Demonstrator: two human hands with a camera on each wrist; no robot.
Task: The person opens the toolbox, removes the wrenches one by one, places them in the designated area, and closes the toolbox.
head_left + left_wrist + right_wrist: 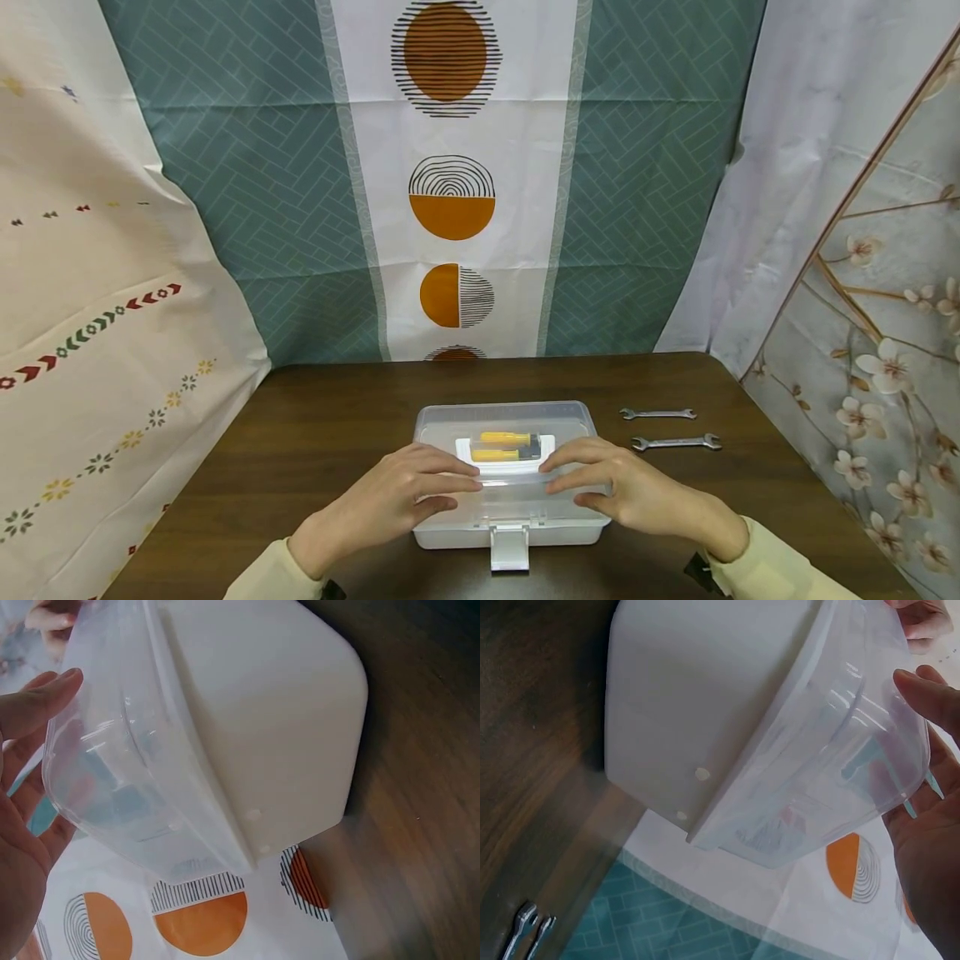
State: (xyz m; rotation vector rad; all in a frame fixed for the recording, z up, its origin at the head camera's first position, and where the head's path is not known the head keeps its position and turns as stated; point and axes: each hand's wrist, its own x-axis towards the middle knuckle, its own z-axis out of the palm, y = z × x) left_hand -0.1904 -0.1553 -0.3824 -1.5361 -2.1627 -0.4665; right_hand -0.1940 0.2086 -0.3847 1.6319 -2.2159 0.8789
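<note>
A toolbox with a white base (450,536) and a clear lid (517,500) stands on the table, its lid down. Its white front latch (509,550) hangs outward. Two yellow-handled tools (504,437), their kind unclear, show at the white-framed middle of the lid. My left hand (408,487) rests on the lid's left part with fingers extended and slightly bent. On the right part, my right hand (618,483) lies the same way. Both wrist views show thumb and fingers spread at the lid's edge; neither hand grips anything plainly.
Two open-end wrenches lie right of the box: a smaller wrench (658,414) behind and a larger wrench (677,442) nearer. The dark wooden table (315,433) backs onto a patterned curtain (450,317), with more cloth hanging at both sides.
</note>
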